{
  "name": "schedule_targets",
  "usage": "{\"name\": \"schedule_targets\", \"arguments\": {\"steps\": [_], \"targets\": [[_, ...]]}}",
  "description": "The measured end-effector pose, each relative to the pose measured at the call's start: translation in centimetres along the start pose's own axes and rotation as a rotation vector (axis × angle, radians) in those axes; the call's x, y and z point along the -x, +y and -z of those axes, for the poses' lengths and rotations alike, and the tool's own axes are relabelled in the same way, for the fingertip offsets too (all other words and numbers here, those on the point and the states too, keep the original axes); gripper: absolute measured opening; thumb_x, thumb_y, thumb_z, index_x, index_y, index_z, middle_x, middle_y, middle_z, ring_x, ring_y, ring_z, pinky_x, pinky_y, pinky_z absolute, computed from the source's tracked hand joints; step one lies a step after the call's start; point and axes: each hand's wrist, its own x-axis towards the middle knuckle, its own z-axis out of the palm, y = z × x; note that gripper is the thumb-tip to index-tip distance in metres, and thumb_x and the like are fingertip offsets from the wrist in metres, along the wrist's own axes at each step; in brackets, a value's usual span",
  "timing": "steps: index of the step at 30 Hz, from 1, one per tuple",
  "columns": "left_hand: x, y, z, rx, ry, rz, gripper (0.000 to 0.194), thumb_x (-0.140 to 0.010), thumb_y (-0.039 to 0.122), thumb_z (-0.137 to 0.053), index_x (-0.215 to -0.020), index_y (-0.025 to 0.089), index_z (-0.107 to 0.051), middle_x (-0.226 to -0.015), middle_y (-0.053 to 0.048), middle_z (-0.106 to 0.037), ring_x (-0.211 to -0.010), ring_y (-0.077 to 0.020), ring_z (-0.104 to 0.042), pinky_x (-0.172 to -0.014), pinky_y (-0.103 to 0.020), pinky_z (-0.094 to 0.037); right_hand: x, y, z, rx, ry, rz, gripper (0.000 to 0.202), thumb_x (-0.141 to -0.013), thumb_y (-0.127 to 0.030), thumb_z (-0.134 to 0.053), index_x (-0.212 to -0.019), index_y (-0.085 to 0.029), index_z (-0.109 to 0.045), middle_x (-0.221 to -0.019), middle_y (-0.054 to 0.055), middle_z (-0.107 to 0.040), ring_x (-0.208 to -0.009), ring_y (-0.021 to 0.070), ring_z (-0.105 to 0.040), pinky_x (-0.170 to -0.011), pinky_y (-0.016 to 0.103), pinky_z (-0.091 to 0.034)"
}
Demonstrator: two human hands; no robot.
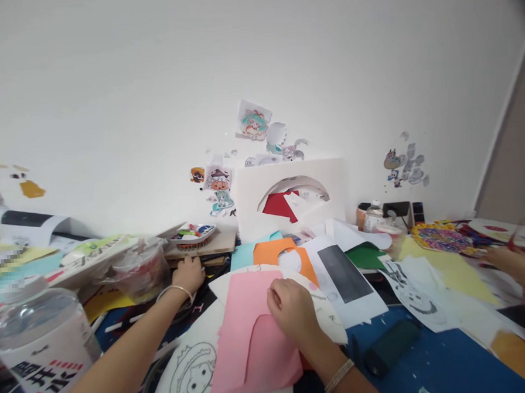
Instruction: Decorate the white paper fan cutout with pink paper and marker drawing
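Observation:
My right hand (292, 306) is closed, its curled fingers on the right edge of a pink paper sheet (250, 302) that has a curved cut in it. Under the sheet lie a round white paper piece (333, 319) and a page with a line-drawn character (195, 376). Reaching further forward, my left hand (188, 275) is among clutter beside a stack of brown cardboard (225, 245). Its fingers are bent downward, and what they hold, if anything, is hidden. Just behind it stands a dish of small colourful items (191, 232).
A large water bottle (43, 343) and a plastic-wrapped bowl (138, 267) stand at left. White board with an arched cutout (291, 198) leans on the wall. Orange paper (265, 252), a dark green case (393, 345) and several sheets lie around. Another person's hand (512, 265) is at right.

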Motion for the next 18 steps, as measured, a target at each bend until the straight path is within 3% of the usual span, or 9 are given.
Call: {"name": "schedule_targets", "arguments": {"steps": [4,11,18], "targets": [[0.5,0.3,1.0,-0.038,0.032,-0.003,0.037,-0.081,0.026,-0.041,-0.111,0.007,-0.052,-0.109,-0.021,-0.051,-0.103,-0.0332,-0.052,-0.077,-0.04,-0.044,0.0,0.0,-0.1,0.002,-0.003,-0.01,0.023,-0.075,-0.013,-0.042,-0.054,-0.018,-0.035,-0.049,-0.004,-0.036,-0.048,0.0094,-0.033,-0.049,0.025,-0.017],[1.6,0.1,2.0,-0.072,0.046,-0.003,0.032,-0.083,0.024,-0.037,-0.108,0.008,-0.05,-0.104,-0.019,-0.053,-0.094,-0.0304,-0.059,-0.073,-0.038,-0.047,0.0,0.0,-0.1,0.011,-0.007,-0.019,0.023,-0.075,-0.013,-0.043,-0.054,-0.018,-0.035,-0.049,-0.004,-0.036,-0.048,0.0093,-0.032,-0.049,0.025,-0.018],[4.0,0.9,2.7,-0.066,0.003,-0.061,0.027,-0.082,0.018,-0.038,-0.105,0.008,-0.048,-0.105,-0.018,-0.052,-0.088,-0.0266,-0.063,-0.068,-0.034,-0.049,0.0,0.2,-0.1,0.016,-0.039,-0.037,0.023,-0.076,-0.013,-0.044,-0.055,-0.018,-0.039,-0.05,-0.003,-0.04,-0.049,0.0103,-0.034,-0.05,0.025,-0.018]]}}
